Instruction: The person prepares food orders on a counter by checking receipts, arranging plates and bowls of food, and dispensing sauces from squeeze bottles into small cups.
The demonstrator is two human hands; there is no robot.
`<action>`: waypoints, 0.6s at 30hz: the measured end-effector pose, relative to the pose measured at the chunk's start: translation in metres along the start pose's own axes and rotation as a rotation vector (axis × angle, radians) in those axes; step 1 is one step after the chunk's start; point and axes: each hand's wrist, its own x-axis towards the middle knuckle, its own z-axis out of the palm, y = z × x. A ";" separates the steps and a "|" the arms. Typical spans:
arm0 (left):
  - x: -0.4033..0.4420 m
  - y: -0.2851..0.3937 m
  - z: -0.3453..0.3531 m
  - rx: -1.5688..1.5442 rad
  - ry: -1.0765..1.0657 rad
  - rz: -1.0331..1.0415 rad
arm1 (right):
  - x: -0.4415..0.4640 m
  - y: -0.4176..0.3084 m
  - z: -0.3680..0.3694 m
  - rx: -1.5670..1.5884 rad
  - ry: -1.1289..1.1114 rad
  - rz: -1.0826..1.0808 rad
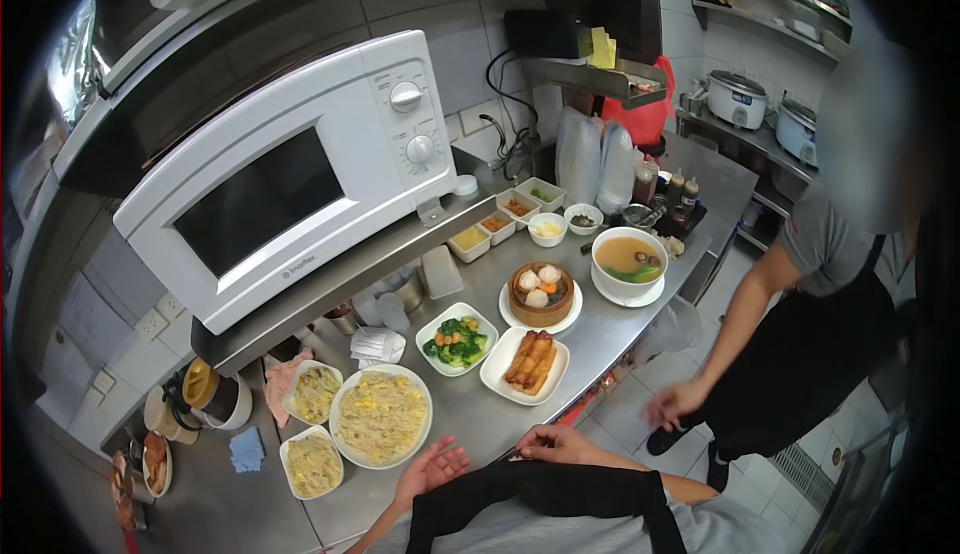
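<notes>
My left hand (432, 470) is at the counter's front edge, palm up with fingers apart and nothing in it, just right of a large round plate of fried rice (382, 416). My right hand (556, 446) is near my apron, its fingers curled together; what they hold, if anything, is hidden. In front of it lies a white dish of fried rolls (531, 364). Behind are a square bowl of broccoli (456, 341), a bamboo steamer of dumplings (541, 295) and a soup bowl (629, 257). Two smaller rice dishes (312, 462) sit left of the large plate.
A white microwave (290, 174) stands on a raised shelf above the steel counter (420, 494). Small condiment tubs (495, 222) line the back, with sauce bottles (690, 190) farther right. A co-worker in a black apron (800, 364) stands at the right, one hand low.
</notes>
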 end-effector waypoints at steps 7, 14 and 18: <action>0.039 -0.067 0.056 0.004 0.066 0.034 | -0.047 0.001 -0.073 -0.011 0.027 -0.029; 0.071 -0.112 -0.014 -0.226 0.590 0.597 | -0.075 0.005 -0.130 0.023 -0.067 0.119; 0.047 -0.061 -0.045 -0.191 0.720 0.912 | -0.064 0.011 -0.137 0.053 -0.175 0.061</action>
